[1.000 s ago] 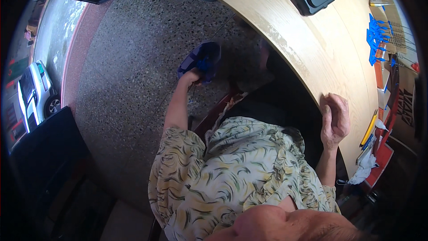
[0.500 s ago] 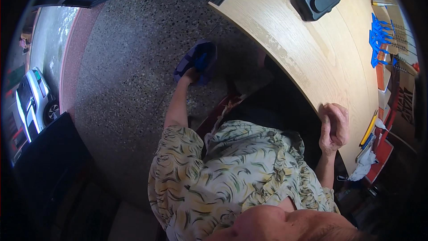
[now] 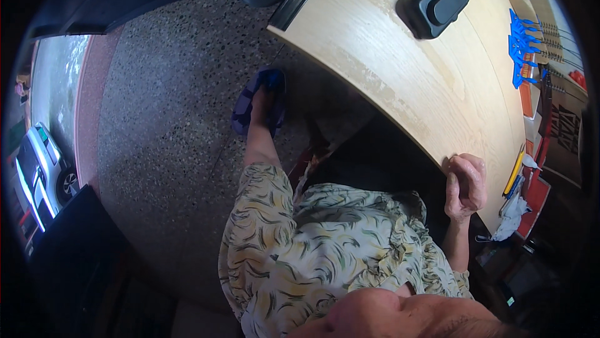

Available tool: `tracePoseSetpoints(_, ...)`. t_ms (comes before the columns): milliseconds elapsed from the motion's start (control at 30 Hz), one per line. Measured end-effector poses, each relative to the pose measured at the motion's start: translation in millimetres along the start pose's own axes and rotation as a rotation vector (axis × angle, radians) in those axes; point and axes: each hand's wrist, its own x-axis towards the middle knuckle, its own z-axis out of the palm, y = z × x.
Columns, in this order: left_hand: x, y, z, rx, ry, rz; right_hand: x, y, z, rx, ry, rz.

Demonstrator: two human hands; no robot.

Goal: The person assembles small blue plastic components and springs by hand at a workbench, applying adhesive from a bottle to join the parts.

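**Left hand** [image 3: 261,102], upper centre of the frame: arm stretched down to the floor, fingers laid on or tucked into a blue rubber open-toed sandal [image 3: 257,97]. How far they are closed cannot be told; the sandal's strap hides them.

**Right hand** [image 3: 465,185], right of centre: fingers [image 3: 451,169] curled into a loose fist against the near edge of the pale curved wooden table [image 3: 400,82]. Nothing shows in its grasp.

**Risk:** the body leans far to one side with only that curled hand as support. If it slipped off the rounded edge, balance could go. A shallow hold could also let the sandal drop.

**Table:**
- black moulded plastic case with a handle [image 3: 432,4], upper right
- bright blue plastic pronged pieces [image 3: 519,47], far right
- slim yellow tool [image 3: 514,170] and crumpled white cloth [image 3: 511,216], at the right rim

**Room:** grey speckled terrazzo floor [image 3: 156,119], with the sandal lying on it just beside the table's shadow. A silver parked car [image 3: 37,172] shows at the far left edge, outdoors.
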Motion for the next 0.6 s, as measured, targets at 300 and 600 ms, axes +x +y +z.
tracePoseSetpoints(300,-72,-66,-62,0.185,0.15,-0.004,1,2,-4,0.104,-0.011,-0.043)
tracePoseSetpoints(600,-78,-16,-74,0.127,0.375,-0.056,3,-2,-1,0.043,-0.036,-0.123)
